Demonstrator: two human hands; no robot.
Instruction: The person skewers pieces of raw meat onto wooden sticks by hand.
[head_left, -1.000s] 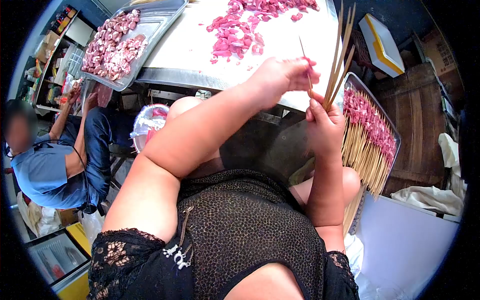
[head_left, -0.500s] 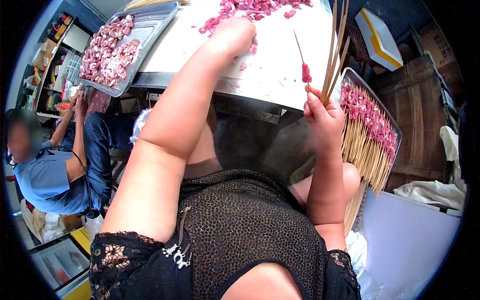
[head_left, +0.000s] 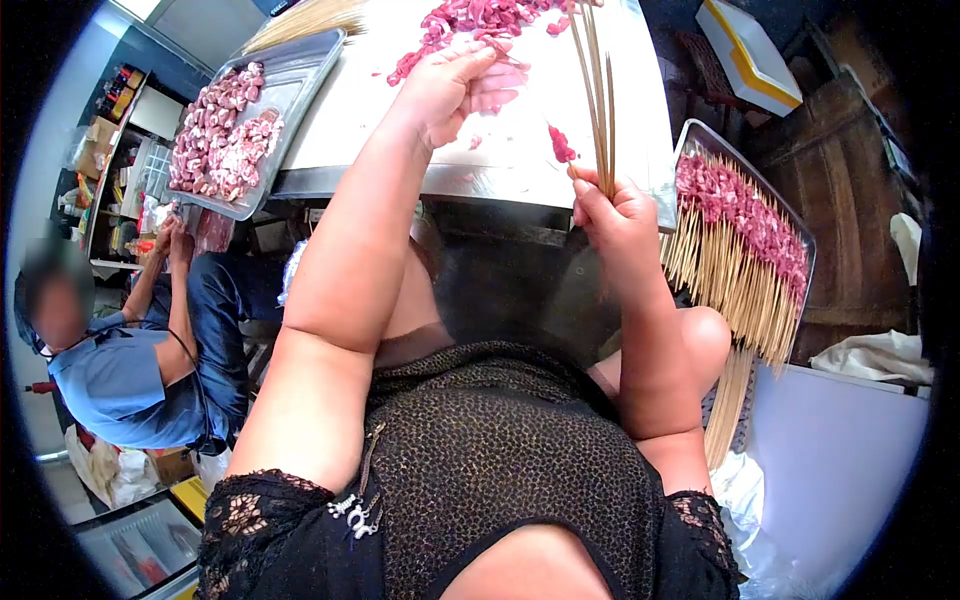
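Note:
My left hand (head_left: 447, 95) is over the white tabletop, its thumb and forefinger pinching a small piece of red meat (head_left: 508, 58) while the other fingers stretch out. Just beyond it lies a pile of cut red meat (head_left: 470, 25). My right hand (head_left: 618, 215) grips several bamboo skewers (head_left: 603, 110) near the table's front edge. One skewer in that hand leans left and carries red meat (head_left: 561, 146) low down, close to my fingers.
A metal tray (head_left: 318, 75) of pinkish meat pieces stands at the table's left. To the right, another tray (head_left: 808, 245) holds rows of filled skewers (head_left: 745, 235). A white and yellow box (head_left: 750, 60) is behind it. A seated person in blue (head_left: 120, 370) works at left.
My left hand has turned from the meat pile, palm now showing, with a piece in its fingertips. My right hand has shifted slightly left, the meat-bearing skewer tilting further left.

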